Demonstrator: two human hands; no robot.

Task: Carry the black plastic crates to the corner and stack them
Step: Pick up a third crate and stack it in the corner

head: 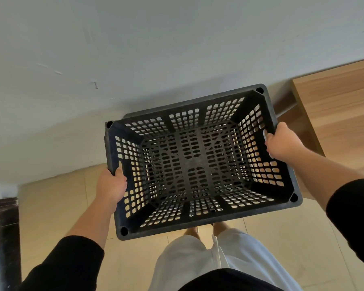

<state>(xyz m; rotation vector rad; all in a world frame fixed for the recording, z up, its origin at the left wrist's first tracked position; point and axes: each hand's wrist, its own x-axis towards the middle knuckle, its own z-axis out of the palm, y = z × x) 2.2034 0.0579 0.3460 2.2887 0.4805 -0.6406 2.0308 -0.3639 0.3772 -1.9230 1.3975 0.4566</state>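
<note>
A black plastic crate (198, 162) with perforated walls and floor hangs in the air in front of me, open side up and empty. My left hand (111, 187) grips the handle slot in its left wall. My right hand (282, 141) grips the handle slot in its right wall. Through the holes I make out the dark grid of something under it, and a dark edge (135, 114) juts out behind its far rim; whether that is another crate I cannot tell.
A white wall (135, 49) rises just beyond the crate. A wooden cabinet (334, 114) stands at the right against the wall. A dark frame (4, 238) runs down the left edge. Beige floor tiles (57, 206) lie below, with my legs in light shorts.
</note>
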